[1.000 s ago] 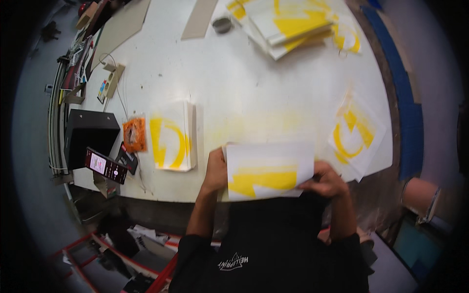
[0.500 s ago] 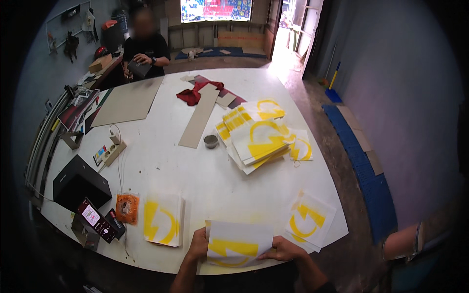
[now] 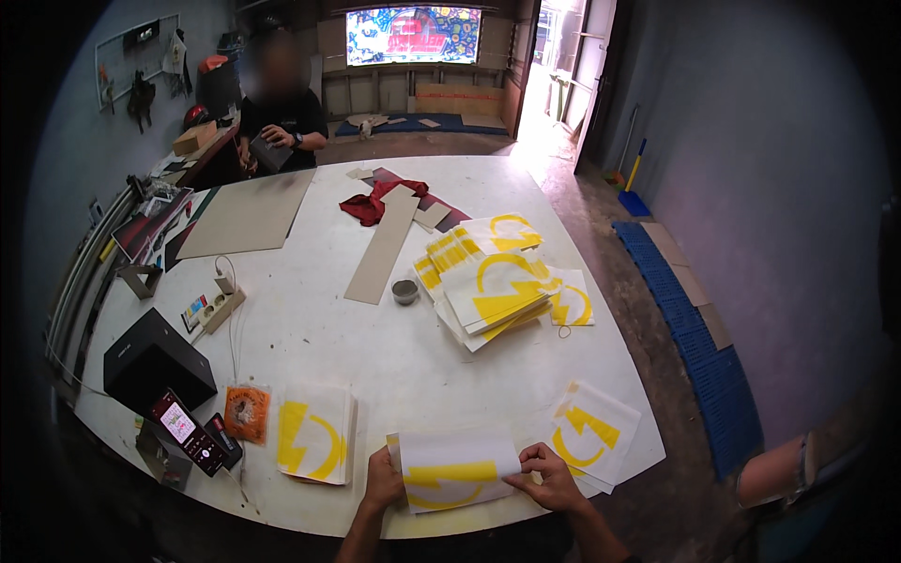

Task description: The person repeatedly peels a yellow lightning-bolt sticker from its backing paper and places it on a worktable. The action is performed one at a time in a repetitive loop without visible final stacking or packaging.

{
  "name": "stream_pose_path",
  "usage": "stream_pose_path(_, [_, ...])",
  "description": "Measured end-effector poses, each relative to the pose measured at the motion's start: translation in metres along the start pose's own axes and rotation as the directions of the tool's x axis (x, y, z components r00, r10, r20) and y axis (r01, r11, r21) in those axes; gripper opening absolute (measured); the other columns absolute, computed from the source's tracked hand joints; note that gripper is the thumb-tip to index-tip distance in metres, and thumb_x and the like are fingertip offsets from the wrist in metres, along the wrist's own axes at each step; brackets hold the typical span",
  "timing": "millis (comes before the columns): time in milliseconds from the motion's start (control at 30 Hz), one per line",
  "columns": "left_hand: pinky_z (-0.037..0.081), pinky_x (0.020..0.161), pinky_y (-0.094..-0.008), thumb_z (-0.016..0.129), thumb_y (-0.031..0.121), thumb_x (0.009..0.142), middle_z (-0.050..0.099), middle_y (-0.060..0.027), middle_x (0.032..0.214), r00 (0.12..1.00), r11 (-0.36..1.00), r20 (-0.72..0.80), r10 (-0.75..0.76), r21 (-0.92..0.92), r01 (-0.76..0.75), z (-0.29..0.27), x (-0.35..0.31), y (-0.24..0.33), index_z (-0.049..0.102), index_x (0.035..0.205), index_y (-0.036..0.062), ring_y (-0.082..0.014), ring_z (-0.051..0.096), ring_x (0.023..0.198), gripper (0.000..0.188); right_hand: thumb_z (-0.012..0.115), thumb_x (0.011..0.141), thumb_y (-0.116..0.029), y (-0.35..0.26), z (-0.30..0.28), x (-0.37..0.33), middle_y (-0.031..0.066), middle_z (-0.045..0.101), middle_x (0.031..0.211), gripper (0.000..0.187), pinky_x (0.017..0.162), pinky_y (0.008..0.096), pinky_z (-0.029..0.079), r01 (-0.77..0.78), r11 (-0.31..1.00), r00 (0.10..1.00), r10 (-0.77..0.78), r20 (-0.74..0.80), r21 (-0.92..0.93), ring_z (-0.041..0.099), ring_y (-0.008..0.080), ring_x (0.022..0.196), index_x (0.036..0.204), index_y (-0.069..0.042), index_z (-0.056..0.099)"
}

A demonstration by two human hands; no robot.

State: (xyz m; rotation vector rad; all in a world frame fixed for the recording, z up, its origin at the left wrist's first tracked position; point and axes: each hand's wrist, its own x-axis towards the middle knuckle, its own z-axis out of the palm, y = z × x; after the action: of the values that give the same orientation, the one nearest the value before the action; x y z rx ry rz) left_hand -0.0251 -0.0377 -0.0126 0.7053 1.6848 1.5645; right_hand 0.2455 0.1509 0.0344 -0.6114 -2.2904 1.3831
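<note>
Close to the table's front edge, a white sheet with a yellow printed design (image 3: 454, 456) is spread between my hands. My left hand (image 3: 383, 480) grips its left edge. On the opposite side, my right hand (image 3: 548, 480) pinches the right edge between thumb and fingers. A neat stack of similar printed sheets (image 3: 314, 439) sits to the left of my left hand. Beyond my right hand lie a few loose printed sheets (image 3: 597, 433), overlapping. Farther off, a large uneven pile of printed sheets (image 3: 493, 293) rests on the white table (image 3: 310, 347).
Left of the stack are an orange packet (image 3: 247, 414), a lit phone (image 3: 188, 433) and a black box (image 3: 158, 361). A power strip (image 3: 221, 308), a small grey cup (image 3: 404, 292), a cardboard strip (image 3: 383, 249) and a red cloth (image 3: 374, 203) lie farther back. Another person (image 3: 282, 122) stands at the far left.
The view has tilted up slightly, so the table sits lower in the picture. My right hand's fingers have shifted up along the sheet's right edge; both hands still hold it.
</note>
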Motion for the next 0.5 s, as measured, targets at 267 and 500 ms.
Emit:
stream_pose_path(267, [0.056, 0.077, -0.0321, 0.087, 0.010, 0.082, 0.072, -0.0072, 0.098, 0.795, 0.834, -0.389, 0.465, 0.493, -0.247, 0.012, -0.001, 0.002, 0.057, 0.136, -0.0009, -0.0166, 0.066, 0.080, 0.062, 0.074, 0.105, -0.015, 0.022, 0.016, 0.015, -0.0001, 0.073, 0.090, 0.019, 0.071, 0.0205, 0.052, -0.318, 0.750, 0.941, 0.326, 0.094, 0.580, 0.064, 0.0027, 0.080, 0.102, 0.004, 0.072])
stream_pose_path(500, [0.056, 0.077, -0.0263, 0.067, 0.009, 0.106, 0.077, -0.0112, 0.101, 0.980, 0.827, -0.069, -0.188, -0.549, 0.120, 0.000, -0.007, 0.006, 0.057, 0.131, -0.0031, -0.0132, 0.071, 0.087, 0.029, 0.073, 0.106, -0.017, 0.028, 0.016, 0.024, -0.0051, 0.068, 0.083, 0.019, 0.062, 0.0197, 0.042, -0.368, 0.748, 0.923, 0.366, 0.118, 0.552, 0.055, -0.0005, 0.072, 0.098, -0.001, 0.070])
